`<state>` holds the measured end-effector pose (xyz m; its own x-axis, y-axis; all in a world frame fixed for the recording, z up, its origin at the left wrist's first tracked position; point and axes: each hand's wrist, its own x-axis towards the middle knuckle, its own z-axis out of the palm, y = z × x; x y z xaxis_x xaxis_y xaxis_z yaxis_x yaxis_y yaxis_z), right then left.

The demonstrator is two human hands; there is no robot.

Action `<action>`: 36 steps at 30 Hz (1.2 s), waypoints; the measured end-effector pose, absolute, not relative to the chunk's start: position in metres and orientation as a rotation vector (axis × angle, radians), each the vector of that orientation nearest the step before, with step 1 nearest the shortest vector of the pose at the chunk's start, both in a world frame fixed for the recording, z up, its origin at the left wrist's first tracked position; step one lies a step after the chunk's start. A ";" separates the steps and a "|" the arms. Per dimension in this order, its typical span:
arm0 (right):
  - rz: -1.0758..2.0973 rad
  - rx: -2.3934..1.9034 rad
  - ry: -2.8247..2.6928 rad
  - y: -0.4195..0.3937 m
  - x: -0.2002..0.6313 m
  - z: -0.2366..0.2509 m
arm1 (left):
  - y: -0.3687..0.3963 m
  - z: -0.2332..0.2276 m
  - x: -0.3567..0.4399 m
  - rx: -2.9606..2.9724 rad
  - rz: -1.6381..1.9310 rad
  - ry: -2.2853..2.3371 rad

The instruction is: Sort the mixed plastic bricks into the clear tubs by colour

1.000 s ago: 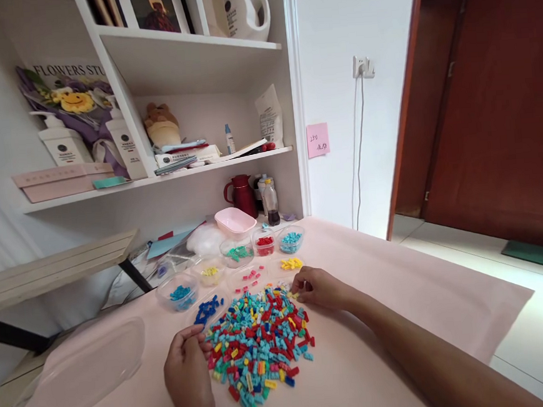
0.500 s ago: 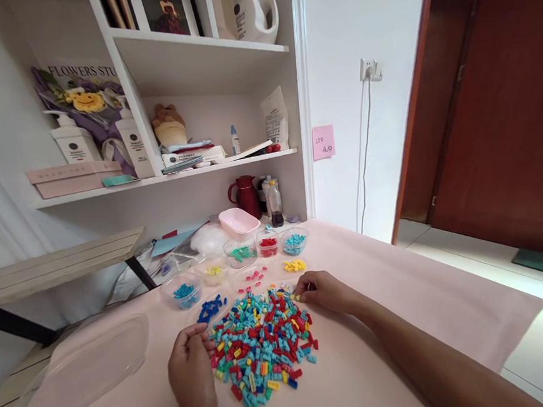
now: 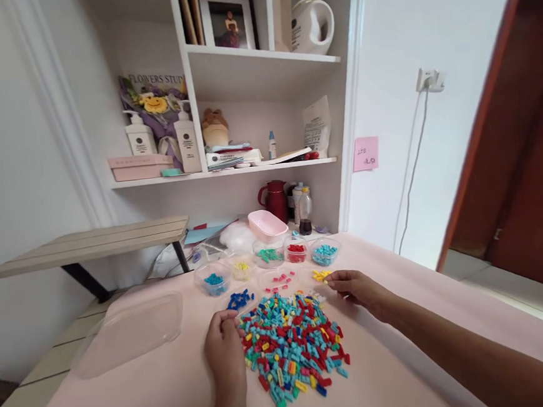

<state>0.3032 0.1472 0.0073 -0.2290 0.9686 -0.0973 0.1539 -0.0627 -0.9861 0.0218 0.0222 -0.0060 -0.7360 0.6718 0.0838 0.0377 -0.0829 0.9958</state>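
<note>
A pile of small mixed-colour bricks (image 3: 294,343) lies on the pink table cover (image 3: 150,395). My left hand (image 3: 224,351) rests at the pile's left edge, fingers curled at the bricks. My right hand (image 3: 355,284) reaches to the pile's far right corner, fingertips by the small heap of yellow bricks (image 3: 321,275). Whether either hand pinches a brick cannot be seen. Beyond the pile lie dark blue bricks (image 3: 238,300) and pink bricks (image 3: 280,279), plus clear cups of blue (image 3: 213,280), yellow (image 3: 241,268), green (image 3: 268,254), red (image 3: 296,250) and light blue (image 3: 325,252) bricks.
A clear plastic lid (image 3: 131,330) lies at the left on the cover. A pink tub (image 3: 267,224), a red jug (image 3: 275,200) and bottles stand behind the cups, under white shelves (image 3: 231,171). A wooden bench (image 3: 91,239) is at the left, a brown door (image 3: 527,164) at the right.
The camera has swung left, so everything sits further right in the picture. My right hand has moved from the pile's edge up to the yellow bricks. My left hand stays at the pile's left edge.
</note>
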 end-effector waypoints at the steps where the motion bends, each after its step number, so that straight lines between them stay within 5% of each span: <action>1: 1.386 -1.245 -1.430 0.151 0.299 0.012 | 0.022 -0.006 0.022 0.765 1.872 1.746; 16: 1.251 -1.006 -1.537 0.192 0.129 0.081 | 0.021 -0.008 0.023 0.791 1.872 1.764; 30: 0.935 -1.115 -1.696 0.149 0.259 0.032 | 0.022 -0.005 0.023 0.761 1.862 1.756; 36: 1.149 -1.204 -1.825 0.142 0.291 0.013 | 0.022 -0.003 0.022 0.736 1.859 1.764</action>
